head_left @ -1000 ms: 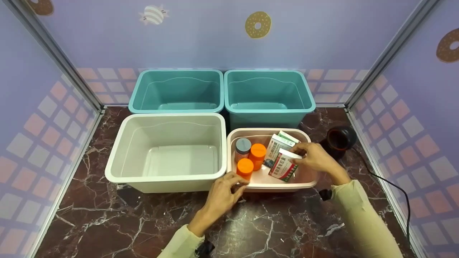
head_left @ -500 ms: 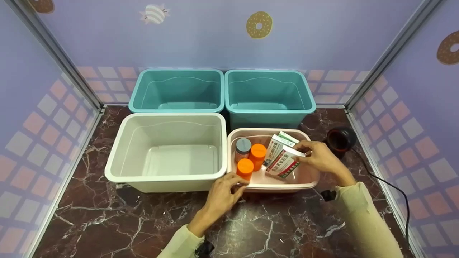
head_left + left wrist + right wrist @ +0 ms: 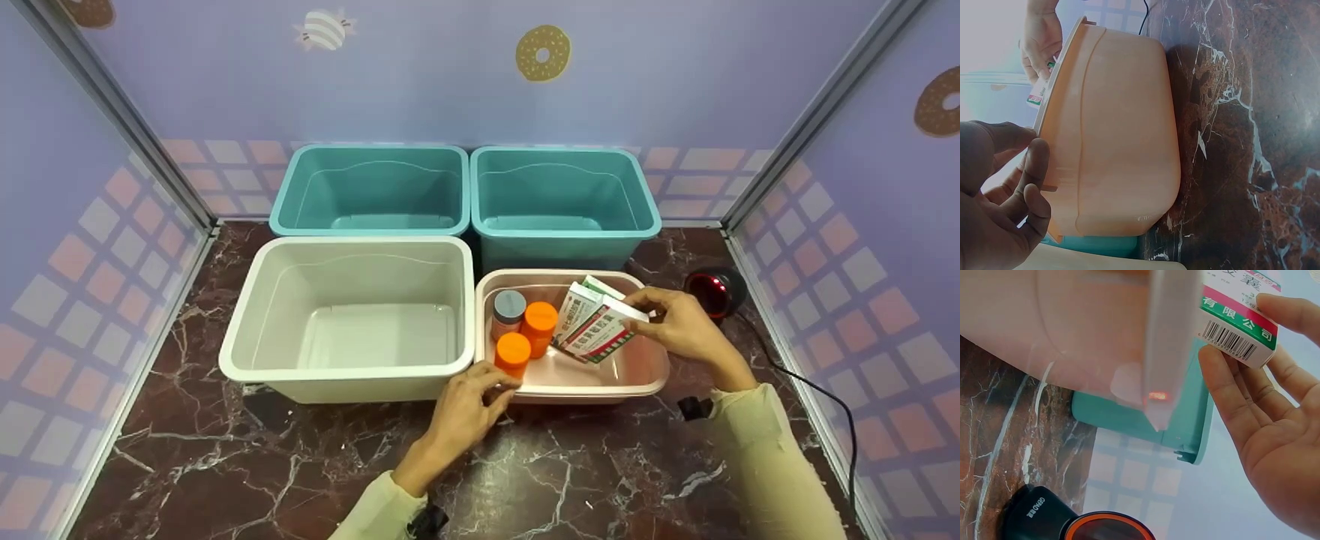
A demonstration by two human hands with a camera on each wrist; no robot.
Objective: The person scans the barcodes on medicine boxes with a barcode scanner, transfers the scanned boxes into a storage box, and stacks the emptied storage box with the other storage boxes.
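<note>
My right hand point(image 3: 679, 322) pinches a medicine box point(image 3: 606, 330), white with red and green bands, over the right part of the pink bin point(image 3: 637, 388). Its barcode end point(image 3: 1230, 340) shows in the right wrist view. Behind that box lean another white medicine box point(image 3: 576, 304) and a green-edged one point(image 3: 602, 287), partly hidden. At the bin's left end stand two orange-capped bottles point(image 3: 540, 319) and a grey-capped bottle point(image 3: 509, 305). My left hand point(image 3: 465, 405) pinches the bin's front rim near its left corner. A black barcode scanner point(image 3: 715, 292) glows red inside, right of my right hand.
To the left stands a large cream bin point(image 3: 345, 379). Two teal bins point(image 3: 367, 232) are side by side at the back. The scanner's cable point(image 3: 817, 386) runs along the right wall. Marble-patterned tabletop point(image 3: 300, 465) lies in front.
My right hand has moved the held medicine box to the right and slightly up, tilting it towards the scanner. The scanner's red light has come on. My left hand has stayed put.
</note>
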